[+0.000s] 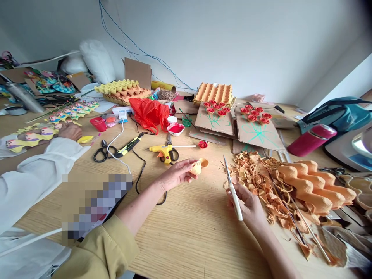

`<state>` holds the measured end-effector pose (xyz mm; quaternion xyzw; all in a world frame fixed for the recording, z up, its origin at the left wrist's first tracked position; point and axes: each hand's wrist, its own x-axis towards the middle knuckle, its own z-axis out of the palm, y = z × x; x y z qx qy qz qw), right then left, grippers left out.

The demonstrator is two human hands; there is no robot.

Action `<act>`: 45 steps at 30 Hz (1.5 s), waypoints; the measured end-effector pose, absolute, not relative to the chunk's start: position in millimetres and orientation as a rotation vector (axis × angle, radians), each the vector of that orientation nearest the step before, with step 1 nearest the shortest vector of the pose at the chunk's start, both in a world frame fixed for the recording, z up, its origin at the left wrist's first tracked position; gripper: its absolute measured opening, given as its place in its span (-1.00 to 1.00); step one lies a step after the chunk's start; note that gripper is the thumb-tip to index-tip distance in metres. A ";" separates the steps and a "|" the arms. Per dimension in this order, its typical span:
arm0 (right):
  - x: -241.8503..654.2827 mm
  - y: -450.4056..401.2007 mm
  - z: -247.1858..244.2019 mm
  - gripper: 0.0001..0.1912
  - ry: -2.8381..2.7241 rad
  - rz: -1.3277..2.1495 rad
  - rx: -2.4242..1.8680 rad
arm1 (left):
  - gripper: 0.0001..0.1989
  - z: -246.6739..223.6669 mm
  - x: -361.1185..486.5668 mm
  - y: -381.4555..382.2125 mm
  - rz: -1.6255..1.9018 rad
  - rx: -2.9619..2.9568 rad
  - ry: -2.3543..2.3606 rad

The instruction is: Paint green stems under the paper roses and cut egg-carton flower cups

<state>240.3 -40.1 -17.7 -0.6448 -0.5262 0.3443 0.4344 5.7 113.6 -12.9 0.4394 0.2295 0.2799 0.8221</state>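
My left hand (pixel 177 173) is closed on a small orange egg-carton cup (pixel 196 168), pinched between thumb and fingers. Just beyond it, a second cut egg-carton cup (pixel 204 162) rests on the table. In my right hand (pixel 247 201) is a pair of white-handled scissors (pixel 234 195), gripped by the handle with the slim metal blades pointing up and away. The blades look closed and are apart from the cup. A single red paper-pulp flower (pixel 202 144) lies farther back, near a yellow glue gun (pixel 165 152).
Carton scraps (pixel 255 174) and an uncut orange egg tray (pixel 314 186) lie at right, near a pink bottle (pixel 312 139). Cardboard sheets (pixel 215 121) with red flowers stand behind. A red bag (pixel 149 112) sits at the back. At left, a co-worker's hand (pixel 69 131) touches painted carton strips.
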 end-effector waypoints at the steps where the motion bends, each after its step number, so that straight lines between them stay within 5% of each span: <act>1: 240.3 -39.8 -17.1 -0.62 -1.312 0.855 -1.598 | -0.44 -12.1 6.3 112.7 0.585 0.949 0.496; 34: 245.0 -41.0 -30.2 -0.70 -1.371 0.866 -1.623 | -0.36 -10.1 17.6 99.1 0.568 1.348 0.489; 45: 246.4 -41.3 -28.6 -0.71 -1.376 0.843 -1.665 | -0.50 -0.4 18.6 86.0 0.640 1.737 0.616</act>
